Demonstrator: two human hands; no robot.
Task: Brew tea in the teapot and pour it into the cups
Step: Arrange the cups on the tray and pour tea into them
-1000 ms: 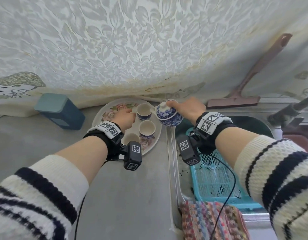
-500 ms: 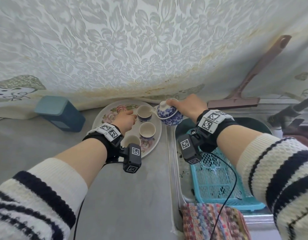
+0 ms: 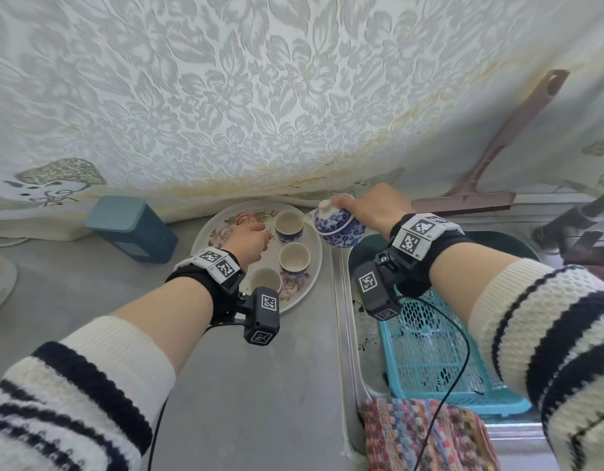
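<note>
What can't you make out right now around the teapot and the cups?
- Head view: the teapot handle, hidden by the right hand.
- Whether tea is flowing into the far cup: spout too small.
- The near cup, partly behind the left hand wristband.
- Tea level in the cups: unclear.

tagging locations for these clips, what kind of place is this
Most likely a home kitchen counter by a sink: a steel sink basin with a turquoise drain basket in it, a squeegee against the wall, and a tea tray with cups.
</note>
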